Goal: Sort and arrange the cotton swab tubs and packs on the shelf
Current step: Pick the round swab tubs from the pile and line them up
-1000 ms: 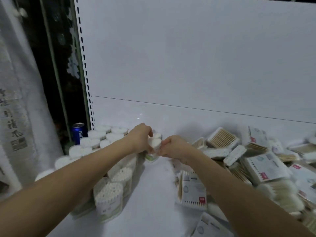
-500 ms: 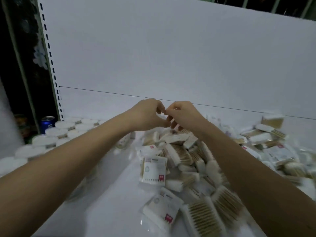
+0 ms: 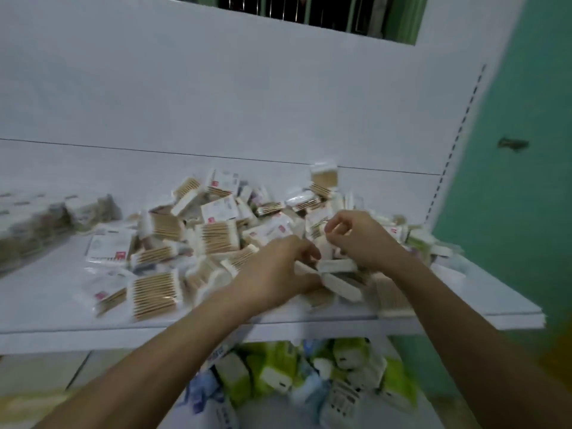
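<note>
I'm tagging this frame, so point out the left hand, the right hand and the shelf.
left hand (image 3: 275, 270): head view, back of hand.
right hand (image 3: 360, 239): head view, knuckles.
shelf (image 3: 46, 308): head view, bare front left surface.

Both hands reach into a loose heap of cotton swab packs (image 3: 216, 239) on the white shelf (image 3: 46, 308); the left hand (image 3: 278, 270) curls over a white pack (image 3: 340, 287). The right hand (image 3: 362, 239) hovers half-curled above the heap; blurred tubs (image 3: 37, 221) sit far left; green packets (image 3: 272, 373) lie below.

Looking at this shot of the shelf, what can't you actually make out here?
- Head view: tubs at the left edge, smeared by motion blur and cut off.
- Whether the left hand or right hand grips a pack: fingers hidden.
- Printing on the packs: too small.
- Lower-shelf goods: blurred.
</note>
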